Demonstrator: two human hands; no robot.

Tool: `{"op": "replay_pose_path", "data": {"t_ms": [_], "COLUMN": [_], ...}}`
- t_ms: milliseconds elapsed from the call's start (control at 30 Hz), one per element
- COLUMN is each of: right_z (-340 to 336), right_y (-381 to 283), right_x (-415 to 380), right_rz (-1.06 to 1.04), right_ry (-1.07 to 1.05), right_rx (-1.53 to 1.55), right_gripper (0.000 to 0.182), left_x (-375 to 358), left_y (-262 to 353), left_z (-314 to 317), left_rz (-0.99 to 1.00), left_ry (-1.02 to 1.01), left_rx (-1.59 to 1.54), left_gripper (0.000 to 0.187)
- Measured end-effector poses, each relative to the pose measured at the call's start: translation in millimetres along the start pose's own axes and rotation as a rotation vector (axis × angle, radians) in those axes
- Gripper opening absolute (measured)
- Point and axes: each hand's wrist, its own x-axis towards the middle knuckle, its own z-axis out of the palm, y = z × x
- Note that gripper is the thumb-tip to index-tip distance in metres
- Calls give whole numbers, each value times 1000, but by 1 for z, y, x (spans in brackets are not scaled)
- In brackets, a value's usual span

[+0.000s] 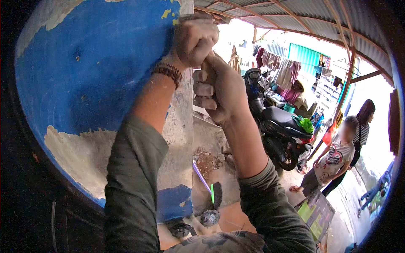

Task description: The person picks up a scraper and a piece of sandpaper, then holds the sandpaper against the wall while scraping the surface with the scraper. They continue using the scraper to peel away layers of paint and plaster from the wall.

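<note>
Both dusty fists, left hand (195, 39) above right hand (221, 86), clench a hidden tool against the peeling blue-painted wall (93, 71), apparently mid-scrape; pressing downward seems next.

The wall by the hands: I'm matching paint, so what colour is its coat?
Blue wall, peeling to off-white patches, in the head view.

Both hands are up at the wall's edge, the left hand (192, 40) above, the right hand (221, 88) just below and touching it, gripping a tool handle (207, 67) between them. The wall (93, 76) fills the left, and a broom (206, 183) lies on the ground beneath the arms. Right of the hands stands a motorbike (280, 126), laundry (280, 69) hanging behind it, two people (341, 154) farther right.
</note>
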Motion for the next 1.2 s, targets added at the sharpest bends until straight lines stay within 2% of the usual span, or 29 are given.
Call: {"op": "replay_pose_path", "data": {"t_ms": [67,133,200,267,333,400,433,533,567,667,700,800,867,967,1067,1200], "right_z": [2,3,-2,3,16,17,15,12,8,14,18,17,13,14,24,17], "right_y": [-8,-5,3,-3,-16,-21,-17,-7,-5,-13,-21,-18,-14,-17,-30,-19], "right_x": [0,-16,-28,-19,-4,-1,-4,-21,-19,-4,1,-5,-21,-4,4,-6], "right_rz": [51,40,146,121,33,62,58,64,80,21,20,6,111,60,15,20], "right_ry": [-59,2,25,0,5,-30,-10,69,44,-14,-37,-41,9,-26,-13,23], "right_rx": [101,31,61,40,40,103,74,12,21,63,94,72,51,35,15,-48], "right_gripper": [15,15,15,16,18,19,20,21,21,22,21,19,19,20,21,19], "left_x": [1,-16,-23,-13,3,15,11,-17,-16,13,18,10,-3,4,24,1], "left_y": [2,18,21,16,6,6,4,21,20,-6,-2,4,9,3,-14,2], "left_z": [4,10,15,10,-5,-11,-7,2,6,-9,-9,-5,-1,-2,-7,2], "left_rz": [-11,-19,-20,48,29,-106,-31,-110,-47,36,-46,-36,-40,46,32,23], "left_ry": [35,26,17,47,-38,-30,-2,-81,1,-43,19,13,-18,57,87,76], "left_rx": [23,13,-4,60,10,11,17,2,58,27,-34,7,68,59,-7,-5], "left_gripper": [44,43,42,37,32,29,27,36,30,31,32,32,32,32,30,29]}}
